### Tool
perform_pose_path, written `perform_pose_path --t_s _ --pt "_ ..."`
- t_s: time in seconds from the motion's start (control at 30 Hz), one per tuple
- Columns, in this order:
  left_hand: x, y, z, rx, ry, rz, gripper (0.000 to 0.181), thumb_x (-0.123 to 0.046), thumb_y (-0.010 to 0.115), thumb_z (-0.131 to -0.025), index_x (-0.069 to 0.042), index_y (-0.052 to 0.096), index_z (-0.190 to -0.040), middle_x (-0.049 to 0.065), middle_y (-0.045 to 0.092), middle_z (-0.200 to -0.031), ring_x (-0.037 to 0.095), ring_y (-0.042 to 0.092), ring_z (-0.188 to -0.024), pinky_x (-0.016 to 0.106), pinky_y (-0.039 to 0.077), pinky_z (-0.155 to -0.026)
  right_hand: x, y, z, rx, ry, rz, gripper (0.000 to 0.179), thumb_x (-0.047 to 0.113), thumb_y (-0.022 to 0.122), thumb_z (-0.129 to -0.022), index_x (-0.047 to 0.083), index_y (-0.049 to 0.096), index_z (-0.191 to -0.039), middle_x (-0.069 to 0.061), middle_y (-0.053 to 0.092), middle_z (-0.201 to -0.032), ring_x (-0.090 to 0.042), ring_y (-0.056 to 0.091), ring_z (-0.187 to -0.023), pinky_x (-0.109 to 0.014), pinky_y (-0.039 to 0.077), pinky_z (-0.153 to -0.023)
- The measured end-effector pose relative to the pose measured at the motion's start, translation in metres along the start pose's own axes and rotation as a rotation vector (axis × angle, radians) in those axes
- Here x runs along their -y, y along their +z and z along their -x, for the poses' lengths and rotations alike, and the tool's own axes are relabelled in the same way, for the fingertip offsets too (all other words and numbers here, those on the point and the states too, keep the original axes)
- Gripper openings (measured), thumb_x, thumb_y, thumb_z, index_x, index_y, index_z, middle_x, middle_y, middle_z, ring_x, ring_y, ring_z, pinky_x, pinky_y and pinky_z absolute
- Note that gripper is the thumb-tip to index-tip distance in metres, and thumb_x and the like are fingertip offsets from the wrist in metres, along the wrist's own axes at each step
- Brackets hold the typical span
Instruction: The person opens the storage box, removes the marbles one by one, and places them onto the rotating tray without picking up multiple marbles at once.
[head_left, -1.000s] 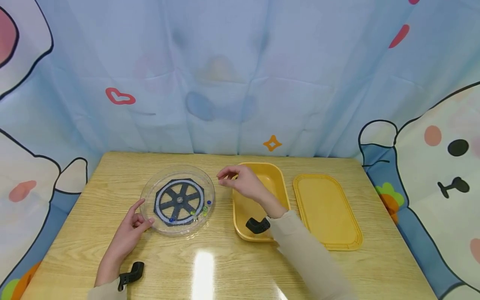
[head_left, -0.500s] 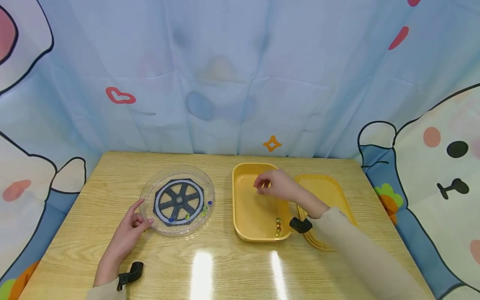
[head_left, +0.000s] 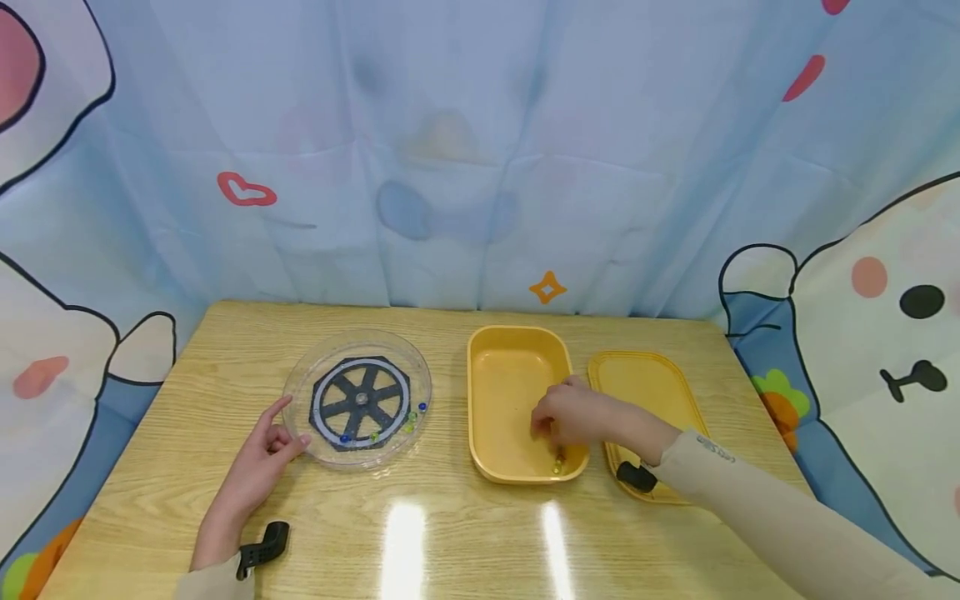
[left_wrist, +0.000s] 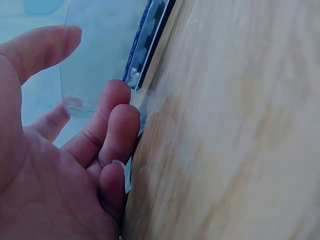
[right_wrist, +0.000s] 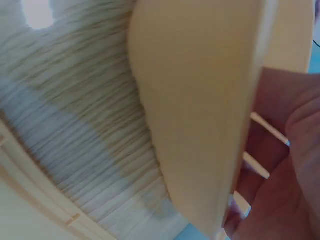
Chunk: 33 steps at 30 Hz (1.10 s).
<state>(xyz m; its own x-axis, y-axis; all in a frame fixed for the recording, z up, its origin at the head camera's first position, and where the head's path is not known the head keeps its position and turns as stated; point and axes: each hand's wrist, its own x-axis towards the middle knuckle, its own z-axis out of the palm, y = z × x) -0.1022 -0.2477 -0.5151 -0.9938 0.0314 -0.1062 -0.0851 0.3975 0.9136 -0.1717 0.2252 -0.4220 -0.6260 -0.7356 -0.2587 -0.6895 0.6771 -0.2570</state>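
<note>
A clear round dish [head_left: 296, 379] with a dark spoked wheel pattern [head_left: 363, 398] at its base stands on the left of the table. Several marbles lie in it, among them a blue marble [head_left: 345, 438] and a yellow-green marble [head_left: 374, 437]. My left hand [head_left: 258, 462] grips the dish's near left edge; the left wrist view shows the thumb at the clear wall and other fingers curled below. Inside a deep yellow box [head_left: 506, 367] my right hand [head_left: 573, 414] reaches down, fingers bent, beside yellowish marbles [head_left: 557, 467]. Its fingertips are hidden, so any hold is unclear.
Right of the box lies a shallow yellow tray [head_left: 652, 383], partly under the right forearm. The wooden table [head_left: 465, 533] ends at a patterned blue curtain [head_left: 450, 250] behind. Each wrist wears a black camera mount [head_left: 264, 546].
My right hand has moved from between the dish and the box, rightward over the box, then down toward the marbles in its near right corner. The left hand stays at the dish.
</note>
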Motion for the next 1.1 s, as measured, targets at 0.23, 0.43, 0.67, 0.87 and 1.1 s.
perform_pose_path --t_s 0.23,0.43,0.67,0.87,1.1 --pt "-0.005 -0.002 0.001 -0.009 0.007 -0.002 0.072 -0.020 0.064 -0.099 -0.010 0.022 -0.158 0.006 0.055 -0.085 0.013 0.046 -0.072 0.027 0.037 -0.069 0.003 0.008 0.003 0.108 -0.048 0.006 0.026 0.010 0.087 -0.072 0.027 0.078 -0.089 0.021 0.062 -0.079 0.000 0.053 -0.077 -0.044 0.034 -0.088" --pt "-0.004 -0.001 0.002 -0.010 0.014 0.029 0.073 -0.020 0.065 -0.099 -0.011 0.023 -0.158 0.006 0.054 -0.085 0.013 0.045 -0.071 0.027 0.038 -0.069 0.007 0.014 0.004 0.120 -0.076 0.023 0.024 0.009 0.087 -0.069 0.027 0.077 -0.083 0.022 0.058 -0.075 -0.002 0.050 -0.077 -0.040 0.034 -0.086" --pt "-0.005 0.000 0.003 -0.014 0.008 0.022 0.071 -0.019 0.064 -0.100 -0.011 0.023 -0.158 0.007 0.053 -0.085 0.014 0.044 -0.071 0.027 0.037 -0.068 0.007 0.018 0.004 0.091 -0.124 0.132 0.020 0.014 0.087 -0.069 0.029 0.075 -0.076 0.026 0.056 -0.071 -0.003 0.048 -0.074 -0.037 0.041 -0.083" --pt "-0.005 0.000 0.004 -0.010 0.008 0.033 0.072 -0.019 0.064 -0.099 -0.011 0.023 -0.158 0.007 0.052 -0.085 0.014 0.044 -0.071 0.027 0.037 -0.068 0.005 0.017 0.003 0.049 -0.126 0.028 0.014 0.015 0.086 -0.074 0.025 0.078 -0.080 0.023 0.060 -0.076 -0.003 0.051 -0.075 -0.028 0.045 -0.076" --pt "-0.006 0.000 0.004 -0.011 0.001 0.030 0.072 -0.020 0.064 -0.099 -0.011 0.023 -0.158 0.006 0.051 -0.085 0.014 0.043 -0.072 0.027 0.036 -0.069 0.006 0.013 0.004 0.027 -0.115 -0.206 0.009 0.010 0.081 -0.082 0.018 0.079 -0.087 0.017 0.064 -0.084 -0.001 0.055 -0.075 -0.022 0.049 -0.068"
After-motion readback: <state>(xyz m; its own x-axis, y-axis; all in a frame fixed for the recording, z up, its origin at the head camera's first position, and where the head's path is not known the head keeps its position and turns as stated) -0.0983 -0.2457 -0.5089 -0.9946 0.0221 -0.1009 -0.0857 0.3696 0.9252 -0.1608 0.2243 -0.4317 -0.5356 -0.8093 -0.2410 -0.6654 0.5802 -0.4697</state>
